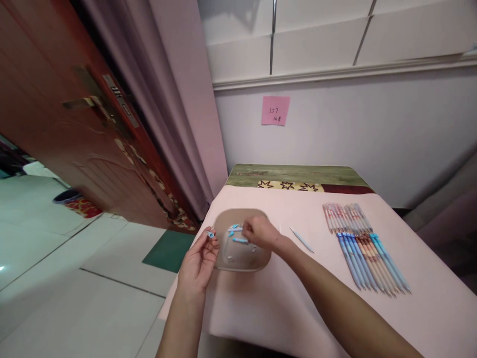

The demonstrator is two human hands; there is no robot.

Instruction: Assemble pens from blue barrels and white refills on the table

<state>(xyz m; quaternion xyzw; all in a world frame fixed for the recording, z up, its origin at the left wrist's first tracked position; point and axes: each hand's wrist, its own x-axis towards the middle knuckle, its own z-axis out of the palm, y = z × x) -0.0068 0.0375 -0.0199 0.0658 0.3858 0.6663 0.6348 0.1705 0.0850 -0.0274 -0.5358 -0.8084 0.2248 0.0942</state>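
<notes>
A small blue tube-like pen part (210, 234) is pinched between the thumb and fingers of my left hand (201, 254), at the left edge of a grey-brown tray (244, 263). Over the tray's right side my right hand (258, 231) has its fingers curled together; whatever they hold, if anything, is too small to make out. Inside the tray lie blue and white pen parts (239, 240) and small white bits. Right of the tray, a light blue pen (302, 239) lies alone on the pink cloth (298, 283).
Rows of blue and brown pens (372, 261) lie on the right of the table, below a row of reddish, clear-looking pens (346, 218). A pink note (275, 111) is on the wall. A wooden door (122, 164) stands at the left.
</notes>
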